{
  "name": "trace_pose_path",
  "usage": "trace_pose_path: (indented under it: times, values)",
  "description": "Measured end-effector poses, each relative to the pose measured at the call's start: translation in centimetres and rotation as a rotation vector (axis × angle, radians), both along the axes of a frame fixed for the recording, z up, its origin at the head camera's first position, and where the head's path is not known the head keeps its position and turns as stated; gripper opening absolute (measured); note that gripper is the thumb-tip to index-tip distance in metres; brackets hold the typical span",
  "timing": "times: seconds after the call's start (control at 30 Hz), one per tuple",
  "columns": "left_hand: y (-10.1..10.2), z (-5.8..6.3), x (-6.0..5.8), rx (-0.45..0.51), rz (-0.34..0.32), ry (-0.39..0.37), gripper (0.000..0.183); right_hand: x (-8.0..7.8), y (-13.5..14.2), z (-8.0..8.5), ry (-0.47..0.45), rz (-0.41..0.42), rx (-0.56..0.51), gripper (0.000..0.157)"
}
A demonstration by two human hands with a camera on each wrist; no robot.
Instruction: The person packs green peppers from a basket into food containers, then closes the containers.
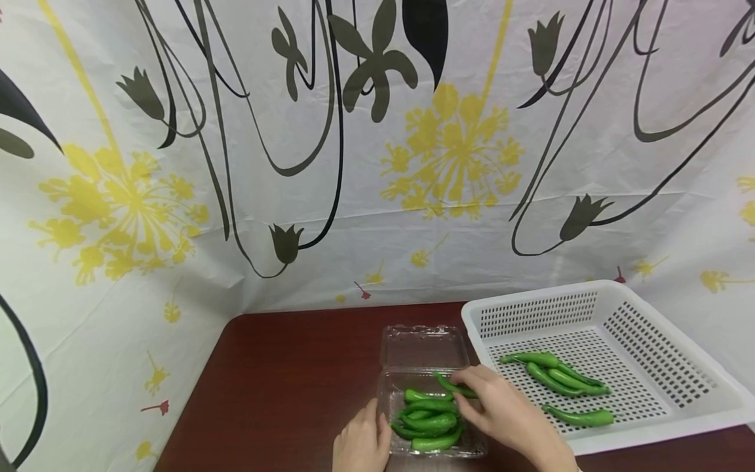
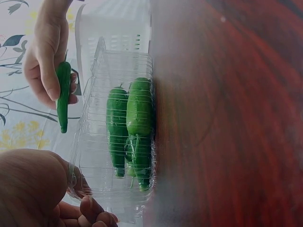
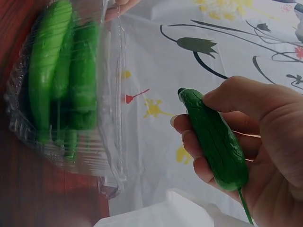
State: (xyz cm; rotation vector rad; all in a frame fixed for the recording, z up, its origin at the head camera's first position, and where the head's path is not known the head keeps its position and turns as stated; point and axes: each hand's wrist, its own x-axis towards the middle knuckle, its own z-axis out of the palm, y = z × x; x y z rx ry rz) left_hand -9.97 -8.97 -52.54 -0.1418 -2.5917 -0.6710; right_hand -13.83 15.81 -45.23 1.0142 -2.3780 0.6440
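The green pepper (image 3: 215,142) sits pinched in your right hand (image 1: 498,403), above the clear container (image 1: 396,385), long axis slanting, stem end toward your palm; your left hand (image 1: 358,440) grips the container's side.

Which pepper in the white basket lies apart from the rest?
The front pepper, alone by the near side of the white basket; a gap separates it from the other basket peppers, which lie bunched together behind it.

Text, labels, numbers — none can be read.
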Motion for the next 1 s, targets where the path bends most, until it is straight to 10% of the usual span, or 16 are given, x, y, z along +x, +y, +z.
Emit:
trace_pose_path:
  times: [0.63, 1.0]
  values:
    - [0.0, 0.4, -0.1, 0.008, -0.006, -0.085, 0.024, 0.6, -1.6, -0.6, -0.048, 0.02, 0.046, 0.035]
    - [-0.1, 0.0, 0.0, -0.006, -0.007, -0.003, 0.026, 0.5, -2.2, -1.3, -0.053, 0.078, 0.043, 0.032]
